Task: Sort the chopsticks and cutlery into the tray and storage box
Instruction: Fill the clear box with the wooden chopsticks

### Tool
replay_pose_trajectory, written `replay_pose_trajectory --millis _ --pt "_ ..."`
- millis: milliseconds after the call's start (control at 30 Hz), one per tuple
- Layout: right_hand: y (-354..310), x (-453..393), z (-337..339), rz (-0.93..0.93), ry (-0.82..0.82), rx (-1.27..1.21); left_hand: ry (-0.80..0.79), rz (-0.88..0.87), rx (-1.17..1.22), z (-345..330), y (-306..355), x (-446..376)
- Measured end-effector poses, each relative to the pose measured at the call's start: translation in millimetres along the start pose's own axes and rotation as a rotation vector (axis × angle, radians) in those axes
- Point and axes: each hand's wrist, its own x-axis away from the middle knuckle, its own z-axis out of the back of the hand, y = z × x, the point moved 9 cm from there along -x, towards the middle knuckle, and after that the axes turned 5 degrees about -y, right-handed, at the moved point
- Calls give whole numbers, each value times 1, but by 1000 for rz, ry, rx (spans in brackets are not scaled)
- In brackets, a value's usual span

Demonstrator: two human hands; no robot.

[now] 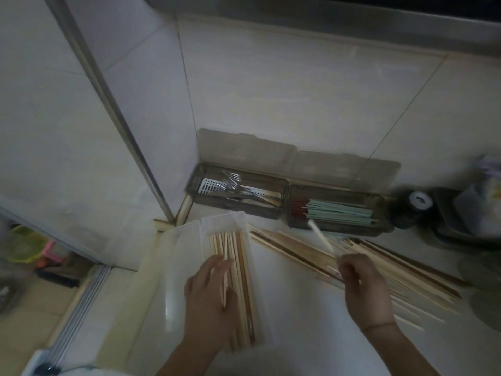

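A translucent white storage box (187, 256) lies open on the counter with several wooden chopsticks (241, 256) in its right half. My left hand (210, 297) rests flat on those chopsticks, fingers straight. My right hand (364, 289) pinches one white chopstick (321, 237), whose far end points at the right brown tray (295, 213). That tray holds pale green and red chopsticks (341, 213). The left brown tray (282, 185) holds forks (230, 181) and other metal cutlery. A loose pile of wooden chopsticks (311, 256) lies on the counter under my right hand.
Both trays' brown lids (244, 147) lean open against the tiled wall. A dark round container (414, 207) and a dark tub (447, 221) holding bags stand at the right. A metal post (119, 118) and a counter edge with a sliding rail (81, 302) lie to the left.
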Motion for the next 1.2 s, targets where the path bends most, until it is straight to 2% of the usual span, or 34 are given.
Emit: replay_pose_trajectory --millis 67,100,167,200,233,333,433,533,633,700,767,833,933,1000,1100,1200 --pt "-45 -11 0 10 95 -237 103 55 149 11 -7 -4" --pt "-63 -16 -11 15 91 -380 137 69 183 14 -9 -6" --pt "-90 -22 -55 -58 -59 -734 180 92 221 17 -12 -10" --pt "-103 -22 -79 -69 -153 -791 193 107 234 17 -14 -11" --pt "-116 -19 -103 -63 -266 -742 201 123 239 18 -16 -12" --pt "-126 3 -177 -40 -574 -339 207 155 219 18 -23 -13" --pt "-123 16 -211 24 -694 -51 200 174 204 17 -25 -11" --pt "-114 22 -229 -65 -776 -28 210 185 214 17 -25 -11" --pt "-116 22 -227 -76 -790 -38 216 181 214 18 -22 -11" --pt "-128 21 -212 20 -761 -12 203 164 199 17 -22 -11" --pt "-141 18 -179 135 -648 -104 186 127 166 15 -22 -12" --pt "-135 11 -135 164 -504 -170 173 84 122 13 -19 -13" --pt "-60 7 -81 95 -216 -6 166 67 78 12 -16 -13" --pt "6 16 -52 -54 -109 203 161 67 52 11 -14 -15" --pt "82 43 -18 -290 -102 459 174 75 39 13 -13 -14" --pt "118 65 -21 -218 -238 641 175 78 38 13 -12 -14"
